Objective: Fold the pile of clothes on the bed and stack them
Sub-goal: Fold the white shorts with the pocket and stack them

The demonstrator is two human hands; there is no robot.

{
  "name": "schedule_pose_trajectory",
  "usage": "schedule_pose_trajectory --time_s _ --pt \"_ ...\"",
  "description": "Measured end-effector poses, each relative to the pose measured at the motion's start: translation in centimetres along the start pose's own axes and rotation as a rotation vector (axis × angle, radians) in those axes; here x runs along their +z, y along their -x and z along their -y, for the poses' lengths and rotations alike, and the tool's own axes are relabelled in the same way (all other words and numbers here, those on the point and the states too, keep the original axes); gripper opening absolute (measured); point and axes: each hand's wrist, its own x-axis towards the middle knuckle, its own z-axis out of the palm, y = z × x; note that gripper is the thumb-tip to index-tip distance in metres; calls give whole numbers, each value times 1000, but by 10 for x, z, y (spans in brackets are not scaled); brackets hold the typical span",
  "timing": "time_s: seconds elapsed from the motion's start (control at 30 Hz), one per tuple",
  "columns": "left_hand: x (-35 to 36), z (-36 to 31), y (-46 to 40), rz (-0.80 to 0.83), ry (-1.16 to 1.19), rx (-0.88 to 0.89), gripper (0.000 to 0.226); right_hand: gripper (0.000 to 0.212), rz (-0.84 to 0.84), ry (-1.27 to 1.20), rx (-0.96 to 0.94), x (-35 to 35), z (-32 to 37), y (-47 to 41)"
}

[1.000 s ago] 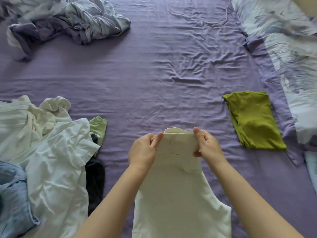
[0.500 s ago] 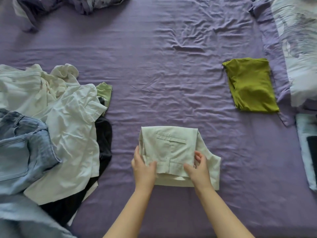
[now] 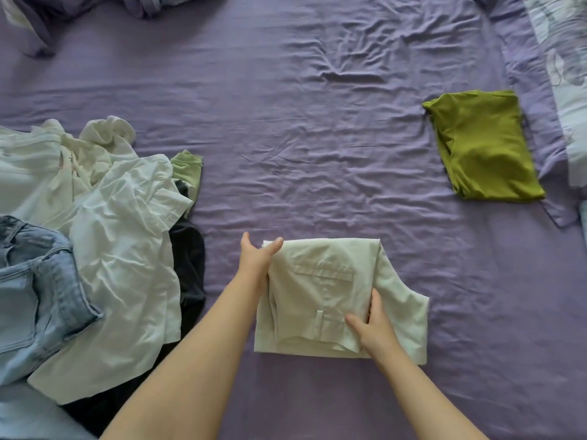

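While the left hand [image 3: 255, 265] lies flat and the right hand [image 3: 371, 328] presses open-fingered, neither grip holding, the folded pale trousers [image 3: 324, 290] could spring open if lifted carelessly toward the green garment [image 3: 482, 147].

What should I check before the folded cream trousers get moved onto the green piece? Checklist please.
1. Cream trousers folded into a compact packet: ok, though a lower layer sticks out on the right.
2. Left hand at the packet's left edge, fingers straight: ok.
3. Right hand gripping the packet: cannot tell; fingers rest on top, thumb at the fold.
4. Folded green garment lying flat with nothing on top: ok.
5. Sheet between packet and green garment free of clothes: ok.
6. Unfolded pile apart from the packet: ok.
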Motion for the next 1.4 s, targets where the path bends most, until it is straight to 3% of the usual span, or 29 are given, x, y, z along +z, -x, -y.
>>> schedule_pose_trajectory --time_s 0.13,0.3,0.37,0.5,0.63,0.67,0.73,0.8,1.13,1.4 --pt "5 0 -15 -62 -33 -43 95 77 -19 110 -32 2 -6 -4" --pt "7 2 -18 -153 -804 232 85 78 -79 345 -44 8 -5 -8" --pt "4 5 -16 -264 -908 255 87 84 -202 419 -77 0 -4 -4" --pt "-8 23 -4 -208 -564 41 100 80 -546 419 -50 -32 -13 -3" --pt "-12 47 19 -58 -408 -102 84 86 -485 88 216 -50 -14 -14" --pt "-12 49 23 -30 -357 -137 77 80 -470 32 258 -51 -12 -16" --pt "-11 47 31 23 -277 -176 57 49 -429 -33 286 -55 -4 -15" --pt "-10 41 40 65 -240 -153 40 21 -389 -98 237 -60 6 -8" --pt "32 -35 98 214 -236 57 29 15 -379 -103 22 -147 67 33" --pt "133 -71 156 296 -230 241 6 23 -517 -147 -153 -263 80 62"
